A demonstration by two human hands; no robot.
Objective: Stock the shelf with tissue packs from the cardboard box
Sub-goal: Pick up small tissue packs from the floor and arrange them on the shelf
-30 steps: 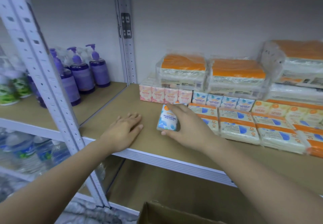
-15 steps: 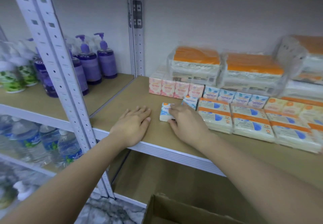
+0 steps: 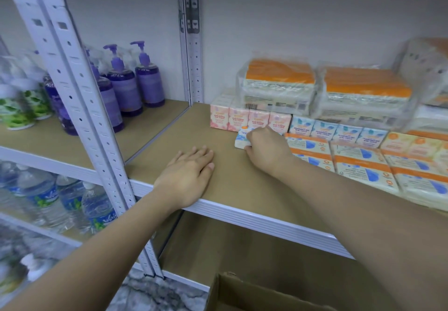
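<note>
My right hand [image 3: 265, 149] grips a small blue-and-white tissue pack [image 3: 241, 138] that lies flat on the brown shelf [image 3: 242, 184], just in front of a row of pink rose-scented mini packs [image 3: 238, 119]. Blue mini packs [image 3: 337, 131] stand to the right of the pink ones. My left hand [image 3: 188, 175] rests flat, palm down, near the shelf's front edge with nothing in it. A corner of the open cardboard box [image 3: 242, 291] shows at the bottom; its inside is hidden.
Flat orange-and-blue pocket tissue packs [image 3: 363, 167] fill the shelf's right side, with large wrapped orange bundles [image 3: 278, 82] stacked behind. A white perforated upright [image 3: 80, 97] stands at left. Purple pump bottles [image 3: 135, 80] fill the neighbouring shelf, water bottles [image 3: 72, 199] below.
My right hand has carried the blue tissue pack deeper onto the shelf, from upright in the air to lying flat near the pink row. The left hand stays flat on the shelf.
</note>
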